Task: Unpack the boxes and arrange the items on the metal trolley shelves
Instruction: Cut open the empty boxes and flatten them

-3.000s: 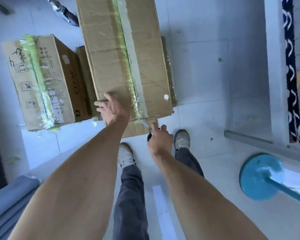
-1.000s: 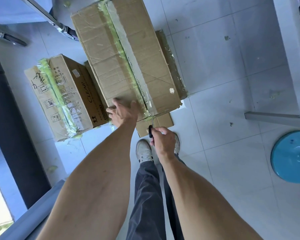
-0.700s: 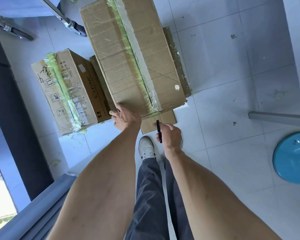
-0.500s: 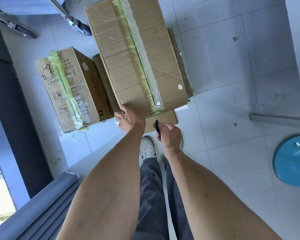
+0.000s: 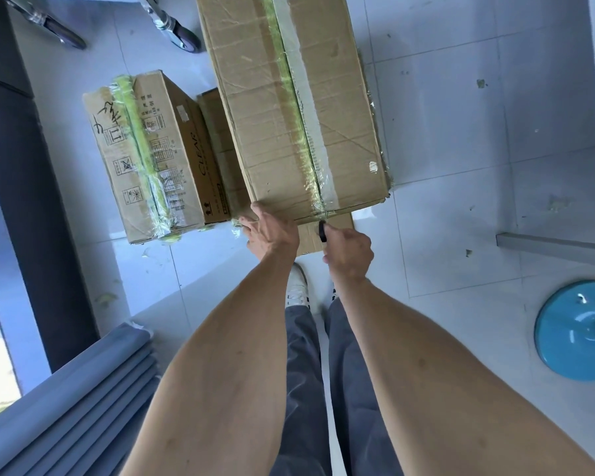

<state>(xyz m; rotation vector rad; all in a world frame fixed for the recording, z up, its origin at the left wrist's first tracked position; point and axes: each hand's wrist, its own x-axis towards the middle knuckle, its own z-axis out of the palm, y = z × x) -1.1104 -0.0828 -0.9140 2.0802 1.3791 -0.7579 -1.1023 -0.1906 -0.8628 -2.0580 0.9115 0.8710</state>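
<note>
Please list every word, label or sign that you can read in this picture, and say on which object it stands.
"CLEAR": printed on the side of the smaller cardboard box.
Black handwritten marks on its top: not legible.
Handling pictograms and small print on its top: too small to read.
Large cardboard box: no readable text, only tape.

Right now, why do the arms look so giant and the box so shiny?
Head view: the wide lens stretches whatever is close, so the forearms balloon toward the bottom edge; tape on the big box glares in the daylight; the left hand and right hand stay fairly sharp.
</note>
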